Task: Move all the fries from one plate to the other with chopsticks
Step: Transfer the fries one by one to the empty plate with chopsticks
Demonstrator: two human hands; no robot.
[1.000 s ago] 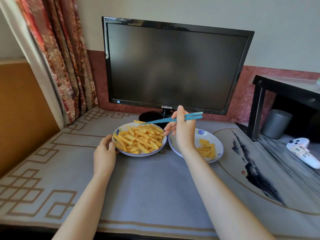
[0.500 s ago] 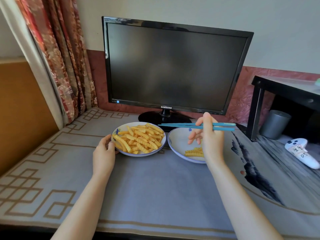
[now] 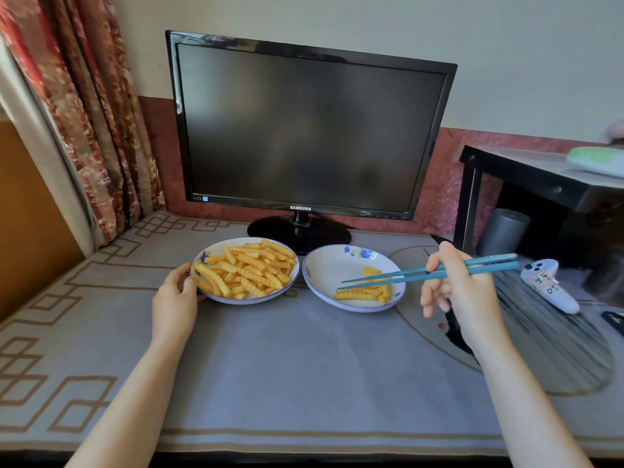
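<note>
Head view: fries (image 3: 250,270) lie heaped on the left plate (image 3: 250,300), which sits on the grey patterned cloth (image 3: 287,366) just in front of the monitor (image 3: 304,130) stand. My left hand (image 3: 174,298) holds that plate at its left rim, thumb on the edge and fingers curled against the side. Just beside it, rims close but apart, is the right plate (image 3: 331,265), with a small pile of fries (image 3: 363,293) gathered at its near right side. My right hand (image 3: 462,292) is raised to the right of this plate and pinches the blue chopsticks (image 3: 405,272) partway along, thumb and upper fingers closed on them, the lower fingers hanging loosely curled. The sticks slant down to the left, their tips slightly parted and just above the small pile; I cannot tell whether they touch it. A red curtain (image 3: 84,113) hangs at far left. At right, a white controller (image 3: 547,285) lies near a black shelf (image 3: 540,184).
</note>
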